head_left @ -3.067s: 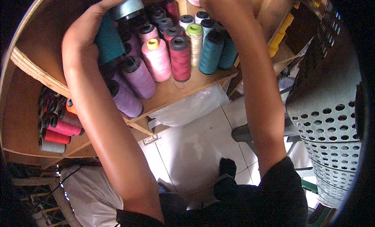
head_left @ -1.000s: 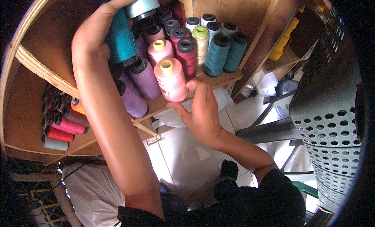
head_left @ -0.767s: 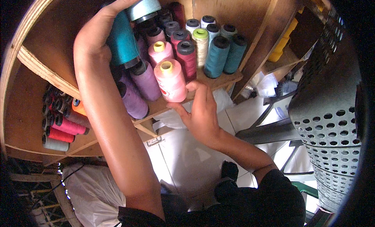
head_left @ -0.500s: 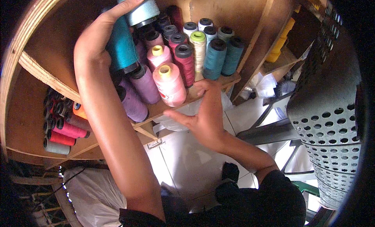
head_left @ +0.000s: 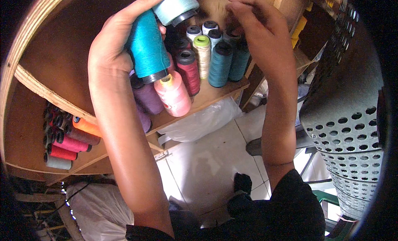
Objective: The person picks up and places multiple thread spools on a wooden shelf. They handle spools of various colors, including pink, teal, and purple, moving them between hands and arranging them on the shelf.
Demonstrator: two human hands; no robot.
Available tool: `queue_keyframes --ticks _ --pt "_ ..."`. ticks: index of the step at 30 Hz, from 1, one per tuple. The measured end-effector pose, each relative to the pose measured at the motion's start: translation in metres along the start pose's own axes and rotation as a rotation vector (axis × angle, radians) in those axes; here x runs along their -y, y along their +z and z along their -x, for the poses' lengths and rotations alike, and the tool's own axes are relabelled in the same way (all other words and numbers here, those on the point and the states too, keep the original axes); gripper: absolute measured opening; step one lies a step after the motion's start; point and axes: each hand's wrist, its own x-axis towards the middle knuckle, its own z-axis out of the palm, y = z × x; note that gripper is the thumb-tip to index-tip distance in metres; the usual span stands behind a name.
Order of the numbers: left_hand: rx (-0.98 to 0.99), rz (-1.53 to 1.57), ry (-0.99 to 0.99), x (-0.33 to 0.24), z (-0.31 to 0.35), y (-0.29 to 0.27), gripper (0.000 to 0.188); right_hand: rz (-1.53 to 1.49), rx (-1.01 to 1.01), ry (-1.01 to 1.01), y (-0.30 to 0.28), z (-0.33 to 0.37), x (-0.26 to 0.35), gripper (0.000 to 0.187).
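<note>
My left hand [head_left: 110, 48] is wrapped around two thread spools at the upper left: a bright teal spool [head_left: 147, 46], tilted, and a pale blue spool [head_left: 176, 8] above it, under my thumb. A loose thread hangs down the teal one. Just below stands a pink spool [head_left: 173, 96] with a yellow core, beside purple spools [head_left: 149, 94] partly covered by my arm. At the upper right, my right hand [head_left: 263, 27] hovers over dark teal spools [head_left: 220, 65], its bent fingers apart and nothing visible in them. A crimson spool [head_left: 188, 75] and a cream spool [head_left: 202, 56] stand between.
The spools stand on a wooden shelf [head_left: 224, 92] with upright dividers. Another compartment at left holds red, orange and grey spools [head_left: 70, 141]. Below hangs clear plastic [head_left: 195, 121] above white floor tiles [head_left: 207, 158]. A perforated grey chair back [head_left: 348, 129] is at right, a plastic-covered bundle [head_left: 99, 208] lower left.
My right hand has risen from below the shelf's front edge to the rear spools. My left hand has shifted slightly right with its two spools, which now hide more of those behind.
</note>
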Motion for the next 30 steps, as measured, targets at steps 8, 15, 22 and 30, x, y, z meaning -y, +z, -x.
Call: queue_keyframes --ticks 8,15,22,30 --pt "-0.047 -0.050 0.026 0.001 0.003 -0.016 0.046 0.147 -0.044 0.082 -0.020 0.046 -0.010 0.023" --pt "-0.138 -0.135 -0.005 -0.004 0.004 -0.025 0.047 0.271 -0.118 0.036 -0.033 0.056 0.000 0.023" --pt "-0.224 -0.094 -0.034 -0.008 0.017 -0.018 0.049 0.744 -0.022 -0.081 -0.029 0.067 -0.016 0.037" --pt "-0.164 -0.286 0.023 -0.006 0.011 -0.025 0.046 0.808 -0.020 -0.266 -0.015 0.072 -0.023 0.043"
